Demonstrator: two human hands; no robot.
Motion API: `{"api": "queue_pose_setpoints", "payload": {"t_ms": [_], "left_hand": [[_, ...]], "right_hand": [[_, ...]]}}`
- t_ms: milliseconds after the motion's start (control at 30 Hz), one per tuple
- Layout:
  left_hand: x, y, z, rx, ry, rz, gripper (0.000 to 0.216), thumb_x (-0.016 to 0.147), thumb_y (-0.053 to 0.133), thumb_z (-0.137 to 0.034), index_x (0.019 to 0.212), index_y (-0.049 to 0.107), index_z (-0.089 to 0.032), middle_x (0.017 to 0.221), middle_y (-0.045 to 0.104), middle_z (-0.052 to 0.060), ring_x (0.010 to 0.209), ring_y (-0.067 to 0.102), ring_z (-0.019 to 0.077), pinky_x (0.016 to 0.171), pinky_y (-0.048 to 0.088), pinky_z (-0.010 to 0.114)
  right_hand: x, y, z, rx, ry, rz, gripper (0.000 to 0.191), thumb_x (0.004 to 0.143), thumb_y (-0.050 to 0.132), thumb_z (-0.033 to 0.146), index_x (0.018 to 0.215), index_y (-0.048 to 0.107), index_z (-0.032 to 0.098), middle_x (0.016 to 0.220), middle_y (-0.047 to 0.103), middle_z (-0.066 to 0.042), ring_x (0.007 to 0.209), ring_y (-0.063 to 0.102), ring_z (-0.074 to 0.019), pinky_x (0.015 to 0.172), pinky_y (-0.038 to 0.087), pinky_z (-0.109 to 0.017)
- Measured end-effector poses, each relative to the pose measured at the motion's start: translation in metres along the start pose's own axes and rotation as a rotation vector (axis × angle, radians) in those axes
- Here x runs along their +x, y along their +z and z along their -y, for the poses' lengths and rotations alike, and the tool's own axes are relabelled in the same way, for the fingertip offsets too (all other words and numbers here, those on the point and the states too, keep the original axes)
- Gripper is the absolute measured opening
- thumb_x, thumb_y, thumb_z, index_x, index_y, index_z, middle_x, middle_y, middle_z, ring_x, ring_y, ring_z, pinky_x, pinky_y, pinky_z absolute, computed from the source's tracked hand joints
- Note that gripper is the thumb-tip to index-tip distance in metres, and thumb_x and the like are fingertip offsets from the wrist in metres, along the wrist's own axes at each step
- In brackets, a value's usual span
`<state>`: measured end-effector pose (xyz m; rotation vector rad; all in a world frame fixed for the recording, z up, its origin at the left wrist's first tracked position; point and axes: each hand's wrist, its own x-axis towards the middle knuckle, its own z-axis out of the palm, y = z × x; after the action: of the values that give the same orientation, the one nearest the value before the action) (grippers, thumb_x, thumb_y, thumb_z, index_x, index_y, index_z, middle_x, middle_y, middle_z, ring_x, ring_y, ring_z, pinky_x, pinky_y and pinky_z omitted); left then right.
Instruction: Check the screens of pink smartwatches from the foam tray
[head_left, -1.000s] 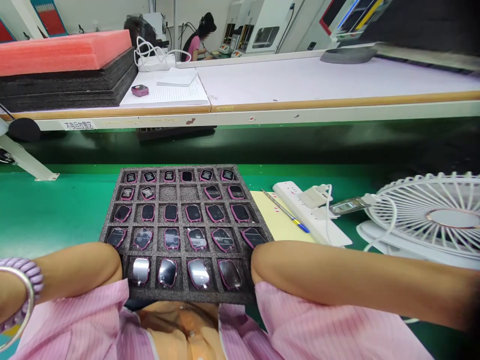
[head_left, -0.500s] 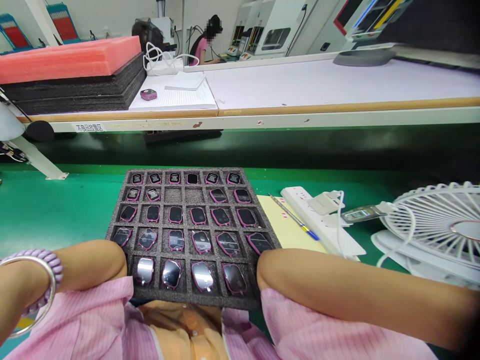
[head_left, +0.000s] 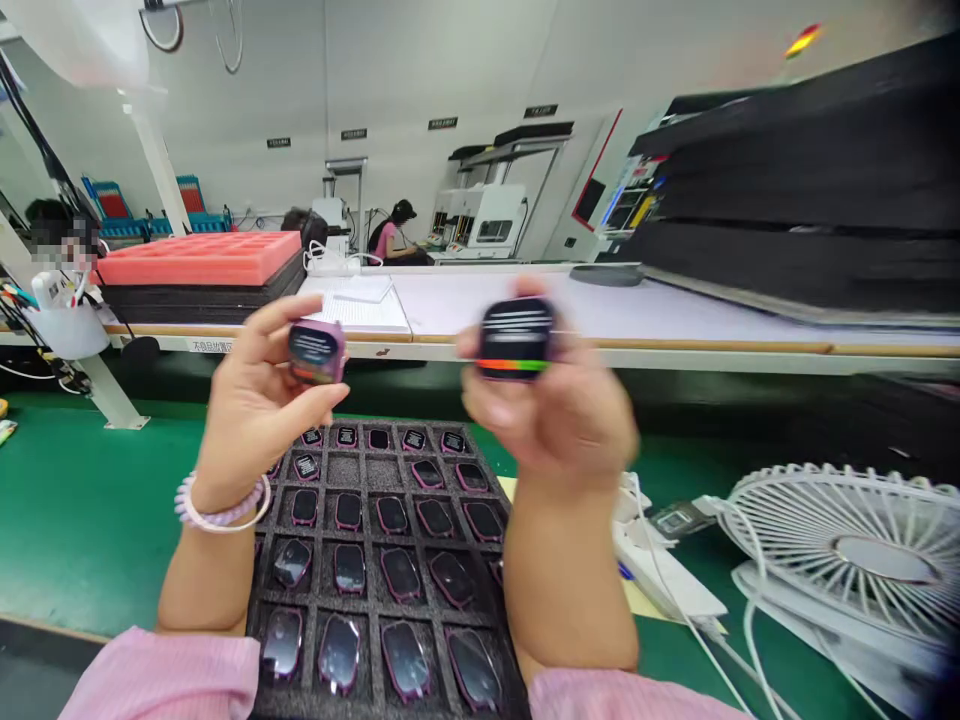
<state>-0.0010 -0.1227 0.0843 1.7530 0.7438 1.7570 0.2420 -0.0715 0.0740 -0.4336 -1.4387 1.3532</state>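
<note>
Between the thumb and fingers of my left hand [head_left: 247, 400] is a small smartwatch body [head_left: 315, 350], purple-rimmed and without a strap, its dark screen lit with text. My right hand [head_left: 559, 410], blurred by motion, grips another smartwatch body [head_left: 516, 338]; white lines of text and an orange-to-green bar glow on it. Both are raised above a black foam tray [head_left: 397, 480], which lies on the green bench. Most of its square compartments hold similar purple-rimmed watch bodies, and two in the second row are bare. My forearms cover parts of the tray's sides.
A white fan [head_left: 862, 550] and a power strip [head_left: 667, 570] with cables stand at the right. On the shelf [head_left: 480, 315], pink foam [head_left: 202, 258] tops black foam at the left, and a large black stack [head_left: 795, 200] sits right. People work in the background.
Both hands, out of view before, have come up into sight, each with a watch body. My head view has tilted upward, showing more wall. The watch body on the shelf papers is no longer visible.
</note>
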Motion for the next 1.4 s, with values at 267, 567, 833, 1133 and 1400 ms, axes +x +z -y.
{"api": "queue_pose_setpoints", "payload": {"t_ms": [267, 567, 833, 1133, 1400], "left_hand": [[0.033, 0.005, 0.057, -0.059, -0.125, 0.005, 0.066, 0.081, 0.085, -0.025, 0.138, 0.053, -0.024, 0.104, 0.068, 0.003, 0.072, 0.068, 0.0098, 0.064, 0.060, 0.019], [0.035, 0.010, 0.059, -0.111, -0.136, 0.054, 0.059, 0.079, 0.086, -0.026, 0.131, 0.057, -0.022, 0.100, 0.070, 0.002, 0.066, 0.070, 0.0085, 0.061, 0.060, 0.017], [0.033, 0.011, 0.055, -0.152, -0.162, 0.071, 0.058, 0.083, 0.071, -0.018, 0.138, 0.057, -0.021, 0.111, 0.072, 0.004, 0.073, 0.076, 0.0112, 0.072, 0.068, 0.022], [0.031, 0.014, 0.052, -0.143, -0.187, 0.062, 0.051, 0.085, 0.070, -0.025, 0.134, 0.064, -0.019, 0.096, 0.075, 0.001, 0.069, 0.078, 0.0149, 0.067, 0.069, 0.023], [0.032, 0.014, 0.052, -0.103, -0.190, 0.070, 0.048, 0.086, 0.069, -0.025, 0.133, 0.064, -0.019, 0.096, 0.074, 0.001, 0.068, 0.077, 0.0146, 0.066, 0.069, 0.023]], "right_hand": [[0.044, 0.014, -0.038, 0.208, 0.092, 0.112, 0.069, 0.077, 0.087, 0.021, 0.140, 0.059, 0.026, 0.120, 0.074, -0.006, 0.087, 0.072, -0.0168, 0.076, 0.062, -0.030], [0.043, 0.017, -0.036, 0.202, 0.027, 0.077, 0.059, 0.074, 0.088, 0.023, 0.124, 0.057, 0.023, 0.105, 0.074, -0.003, 0.066, 0.061, -0.0112, 0.062, 0.053, -0.026], [0.042, 0.018, -0.034, 0.219, 0.019, 0.094, 0.063, 0.071, 0.083, 0.017, 0.128, 0.056, 0.025, 0.103, 0.072, 0.000, 0.069, 0.064, -0.0118, 0.065, 0.055, -0.025], [0.045, 0.016, -0.040, 0.181, -0.008, 0.058, 0.056, 0.075, 0.091, 0.031, 0.120, 0.059, 0.023, 0.092, 0.067, 0.001, 0.062, 0.054, -0.0083, 0.056, 0.048, -0.021], [0.045, 0.018, -0.040, 0.171, -0.021, 0.026, 0.057, 0.071, 0.094, 0.032, 0.115, 0.059, 0.022, 0.091, 0.067, 0.000, 0.062, 0.050, -0.0081, 0.054, 0.044, -0.020]]}}
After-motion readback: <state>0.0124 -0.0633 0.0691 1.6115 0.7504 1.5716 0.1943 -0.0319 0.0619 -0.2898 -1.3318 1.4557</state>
